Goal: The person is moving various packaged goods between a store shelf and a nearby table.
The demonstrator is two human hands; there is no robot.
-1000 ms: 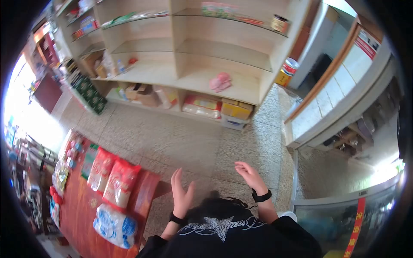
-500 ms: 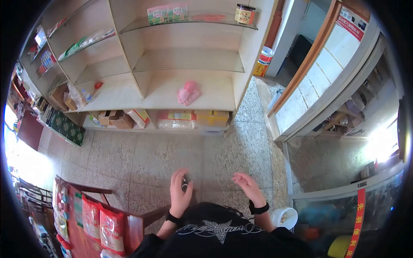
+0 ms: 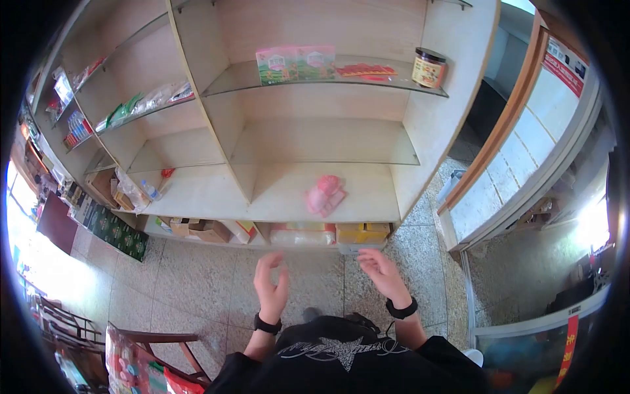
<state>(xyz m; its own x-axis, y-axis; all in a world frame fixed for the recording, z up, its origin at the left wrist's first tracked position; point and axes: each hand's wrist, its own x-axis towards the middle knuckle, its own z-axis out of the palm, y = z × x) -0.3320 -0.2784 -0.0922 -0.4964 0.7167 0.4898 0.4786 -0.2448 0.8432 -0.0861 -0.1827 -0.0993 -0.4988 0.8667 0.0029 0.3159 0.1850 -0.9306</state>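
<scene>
My left hand point(image 3: 271, 286) is raised over the tiled floor with its fingers curved and apart from the thumb, holding nothing. To its right my right hand point(image 3: 382, 274) hangs in the air, fingers loosely spread and empty, below the yellow box point(image 3: 363, 233). Both wrists wear black bands. Nearest ahead, a pink bundle point(image 3: 325, 197) lies on the wide lower shelf point(image 3: 275, 187), out of touch of either hand. Higher up, a glass shelf carries green and pink packets point(image 3: 295, 65), red flat items point(image 3: 366, 71) and a dark-lidded jar point(image 3: 429, 67).
A dark green carton point(image 3: 118, 231) stands on the floor at the left. A wooden chair point(image 3: 164, 337) with packaged goods is at the lower left. A glass case point(image 3: 525, 348) fills the lower right, below a wood-framed doorway. A white bucket point(image 3: 474, 356) is beside my right sleeve.
The view has tilted up and moved closer to the shelves, which now appear larger and lower. Both my hands remain raised and empty; a dark shape by my left hand no longer shows there.
</scene>
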